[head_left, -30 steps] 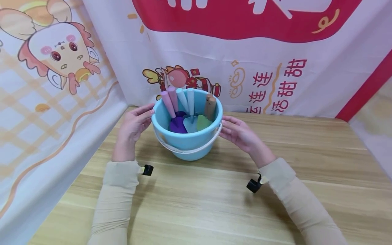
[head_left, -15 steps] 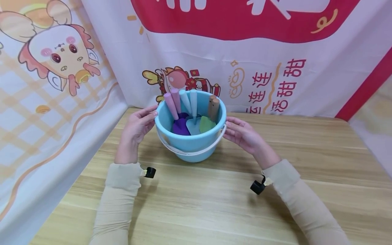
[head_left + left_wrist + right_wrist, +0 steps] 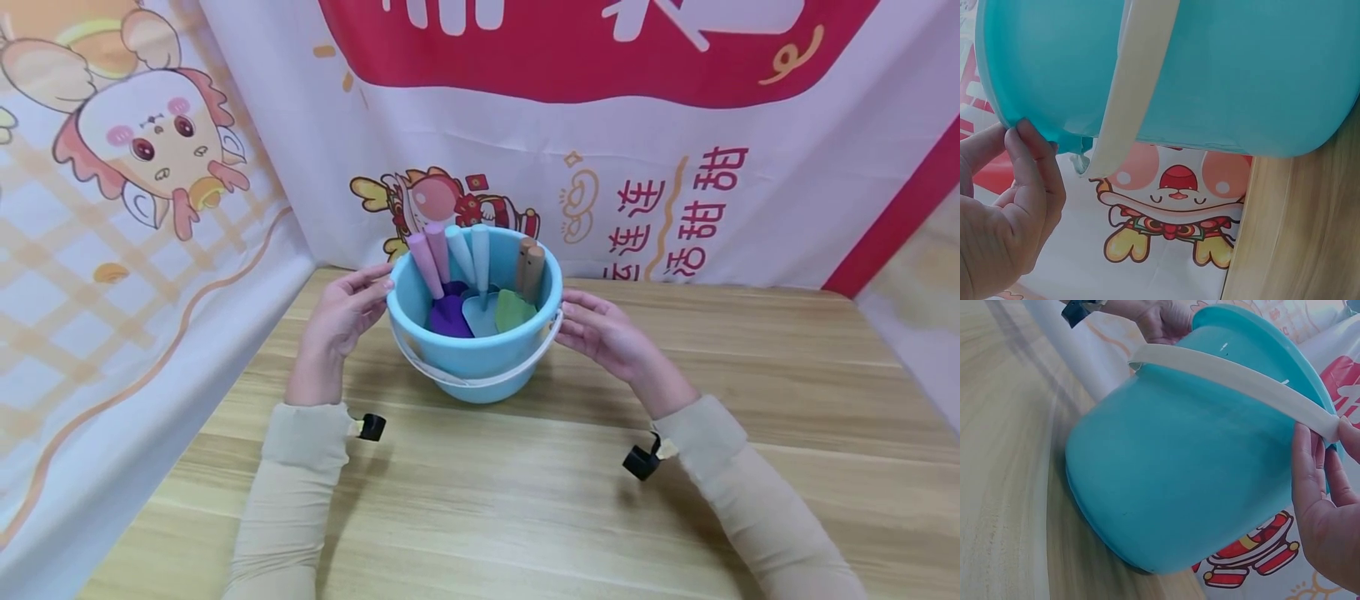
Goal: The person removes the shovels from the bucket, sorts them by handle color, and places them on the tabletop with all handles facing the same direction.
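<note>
A light blue bucket [image 3: 480, 357] stands on the wood-grain table, its white carrying handle [image 3: 487, 382] hanging down in front. My left hand [image 3: 341, 315] holds the rim on the left, and in the left wrist view that hand [image 3: 1016, 212] pinches the edge between thumb and fingers. On the opposite side my right hand [image 3: 609, 337] grips the rim beside the handle's joint, as its fingers [image 3: 1305, 465] show in the right wrist view. Inside the bucket lean a purple shovel [image 3: 450, 318], a pale blue shovel [image 3: 480, 315] and a green-bladed tool [image 3: 515, 311], among pink, blue and brown handles.
A printed cloth [image 3: 480, 125] hangs close behind the bucket, along the back edge of the table [image 3: 495, 492]. Another patterned cloth [image 3: 247, 125] borders the left side. Small black wrist cameras [image 3: 640, 462] stick out from both sleeves.
The bucket has shifted a little to the right and slightly nearer, with both hands moving along on its rim. Its contents look the same.
</note>
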